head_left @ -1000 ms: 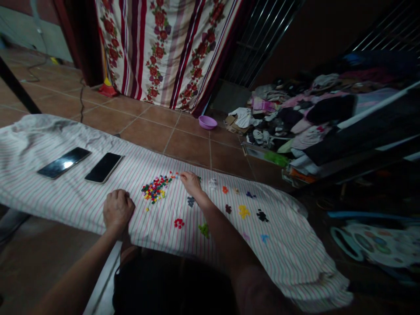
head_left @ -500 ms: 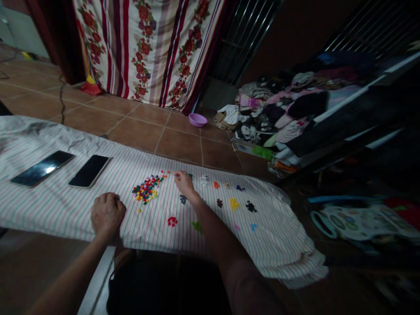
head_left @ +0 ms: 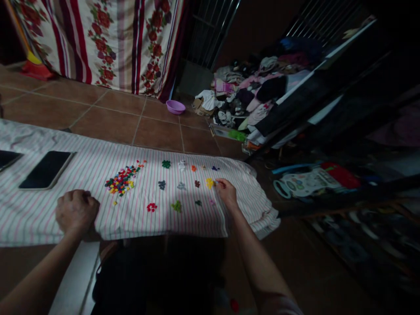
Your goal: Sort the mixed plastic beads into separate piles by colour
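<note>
My left hand rests on the striped cloth with its fingers curled in, left of a mixed heap of small coloured pieces. My right hand is at the right side, fingers pinched together just beside a small yellow pile; whatever is between the fingertips is too small to make out. Single-colour piles lie in rough rows: dark green, white, orange, grey, brown, red and lime green. My right hand covers the cloth beneath it.
A black phone lies on the cloth at left, with part of another dark device at the edge. Beyond are a tiled floor, a purple basin, a floral curtain and heaped clothes.
My right hand has moved right, from near the dark green pile to beside the yellow pile. The view has turned right, and my left hand stays resting on the cloth.
</note>
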Action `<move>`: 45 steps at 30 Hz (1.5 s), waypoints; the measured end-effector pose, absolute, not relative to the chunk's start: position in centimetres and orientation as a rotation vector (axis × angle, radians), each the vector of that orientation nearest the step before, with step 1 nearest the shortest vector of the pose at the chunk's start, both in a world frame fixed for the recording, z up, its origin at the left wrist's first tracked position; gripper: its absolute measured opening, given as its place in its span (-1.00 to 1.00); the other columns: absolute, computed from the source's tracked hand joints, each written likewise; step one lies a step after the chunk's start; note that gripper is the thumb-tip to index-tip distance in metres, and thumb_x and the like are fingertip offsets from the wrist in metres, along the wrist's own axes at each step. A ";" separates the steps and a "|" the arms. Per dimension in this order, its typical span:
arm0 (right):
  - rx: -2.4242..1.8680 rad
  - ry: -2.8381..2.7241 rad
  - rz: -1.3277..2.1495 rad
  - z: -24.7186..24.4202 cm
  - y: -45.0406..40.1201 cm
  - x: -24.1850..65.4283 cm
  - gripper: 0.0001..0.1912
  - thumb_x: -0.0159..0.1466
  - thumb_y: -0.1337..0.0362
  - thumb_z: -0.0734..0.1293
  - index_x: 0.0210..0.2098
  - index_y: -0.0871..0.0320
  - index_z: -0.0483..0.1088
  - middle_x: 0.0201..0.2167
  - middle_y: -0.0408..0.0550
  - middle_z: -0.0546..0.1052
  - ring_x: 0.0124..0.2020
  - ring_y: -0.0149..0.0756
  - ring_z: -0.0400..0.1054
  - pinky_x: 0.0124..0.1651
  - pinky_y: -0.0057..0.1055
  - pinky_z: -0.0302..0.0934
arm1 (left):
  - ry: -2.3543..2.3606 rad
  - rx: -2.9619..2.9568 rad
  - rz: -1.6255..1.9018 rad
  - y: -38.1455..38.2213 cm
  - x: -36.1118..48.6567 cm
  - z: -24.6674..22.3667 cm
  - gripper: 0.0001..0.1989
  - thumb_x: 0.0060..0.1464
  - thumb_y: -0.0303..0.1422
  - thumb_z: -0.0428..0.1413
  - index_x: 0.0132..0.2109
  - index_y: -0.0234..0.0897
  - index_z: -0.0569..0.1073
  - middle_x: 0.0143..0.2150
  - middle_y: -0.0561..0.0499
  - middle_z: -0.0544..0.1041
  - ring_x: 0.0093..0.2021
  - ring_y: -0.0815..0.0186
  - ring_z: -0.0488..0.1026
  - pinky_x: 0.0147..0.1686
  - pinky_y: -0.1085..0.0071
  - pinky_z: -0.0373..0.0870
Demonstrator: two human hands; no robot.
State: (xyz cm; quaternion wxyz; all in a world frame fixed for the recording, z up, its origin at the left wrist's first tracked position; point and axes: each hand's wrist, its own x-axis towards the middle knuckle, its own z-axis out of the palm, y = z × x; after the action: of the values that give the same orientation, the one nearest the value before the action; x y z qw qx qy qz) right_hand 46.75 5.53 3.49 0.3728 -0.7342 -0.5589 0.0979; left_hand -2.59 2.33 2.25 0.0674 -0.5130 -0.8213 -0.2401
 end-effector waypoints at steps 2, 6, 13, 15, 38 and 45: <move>-1.962 -1.406 0.190 3.3 3.0 49.4 -0.71 0.06 0.24 0.18 -0.32 0.16 0.48 -0.34 -0.02 0.55 -0.28 -0.24 0.40 -0.10 -0.30 0.28 | -2.482 -1.535 -0.717 2.3 -2.6 2.2 -0.82 0.02 -0.30 -0.06 -0.33 -0.28 0.37 -0.33 -0.11 0.37 -0.25 0.17 0.23 -0.29 0.28 0.20; -2.080 -1.398 0.125 2.2 -0.4 51.7 -0.68 0.06 0.27 0.14 -0.33 0.15 0.49 -0.32 0.00 0.56 -0.24 -0.21 0.42 -0.04 -0.25 0.27 | -2.496 -1.539 -0.700 2.3 -2.5 2.2 -0.82 0.01 -0.29 -0.07 -0.32 -0.26 0.37 -0.33 -0.10 0.36 -0.24 0.18 0.22 -0.28 0.28 0.20; -2.132 -1.379 0.153 0.6 -1.9 51.3 -0.63 0.08 0.27 0.13 -0.24 0.16 0.49 -0.23 0.04 0.56 -0.16 -0.18 0.41 0.00 -0.22 0.27 | -2.517 -1.516 -0.658 2.3 -2.6 1.9 -0.76 0.04 -0.26 -0.09 -0.29 -0.28 0.39 -0.29 -0.12 0.39 -0.22 0.17 0.24 -0.29 0.29 0.18; -2.100 -1.384 0.167 0.5 -2.2 51.6 -0.61 0.09 0.24 0.13 -0.19 0.16 0.48 -0.19 0.06 0.55 -0.14 -0.17 0.41 0.01 -0.20 0.27 | -2.498 -1.524 -0.647 2.3 -2.6 1.9 -0.75 0.05 -0.27 -0.09 -0.27 -0.30 0.41 -0.26 -0.14 0.41 -0.20 0.16 0.26 -0.29 0.29 0.18; -1.269 -2.100 0.586 1.6 7.2 20.0 -0.75 0.23 0.36 0.18 -0.25 0.10 0.50 -0.27 -0.05 0.49 -0.22 -0.29 0.38 -0.10 -0.36 0.27 | -2.417 -1.595 -0.721 2.6 -3.3 0.8 -0.82 0.06 -0.41 -0.09 -0.27 -0.30 0.39 -0.24 -0.16 0.41 -0.15 0.13 0.27 -0.15 0.24 0.18; -1.304 -2.205 0.572 1.6 11.7 14.8 -0.70 0.23 0.44 0.20 -0.19 0.09 0.52 -0.22 -0.03 0.48 -0.15 -0.28 0.34 -0.03 -0.38 0.21 | -2.427 -1.613 -0.733 2.7 -3.4 0.8 -0.83 0.05 -0.43 -0.08 -0.28 -0.31 0.39 -0.25 -0.17 0.40 -0.16 0.13 0.25 -0.15 0.22 0.17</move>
State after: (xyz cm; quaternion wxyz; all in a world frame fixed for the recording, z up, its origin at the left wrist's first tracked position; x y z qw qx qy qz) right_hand 14.82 11.72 1.56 0.2557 -0.4802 -0.8122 0.2107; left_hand -3.41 2.75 0.79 0.0683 -0.5355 -0.8058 -0.2434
